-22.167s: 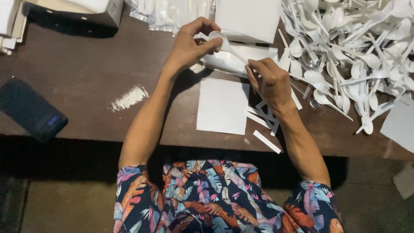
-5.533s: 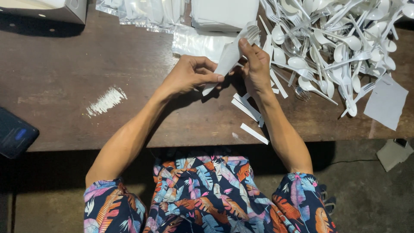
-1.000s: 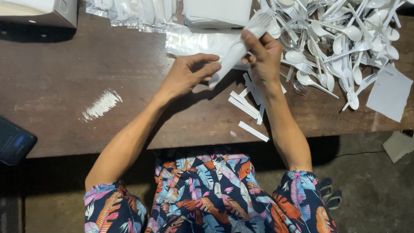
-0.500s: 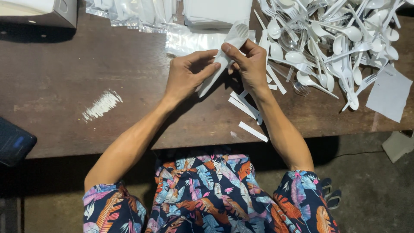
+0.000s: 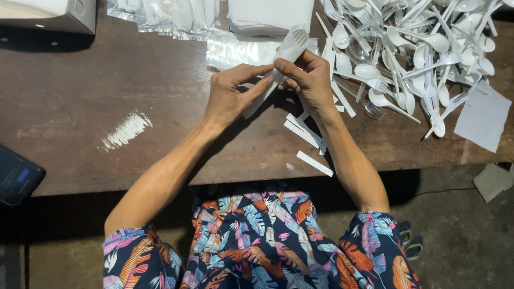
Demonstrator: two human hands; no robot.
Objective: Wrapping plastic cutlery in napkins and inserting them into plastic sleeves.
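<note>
Both of your hands pinch one white packet [image 5: 284, 56] above the wooden table [image 5: 107, 80]: your left hand [image 5: 230, 96] clamps its lower part, your right hand [image 5: 310, 80] its middle, and its top pokes up beyond your fingertips, beside the spoon pile [image 5: 407, 48].

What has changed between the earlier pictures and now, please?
Both hands, left hand and right hand, now pinch the white wrapped cutlery bundle together; a second ago the right hand held its top up by the spoon pile. The large napkin seen before them at the start is gone. The paper strips stayed.
</note>
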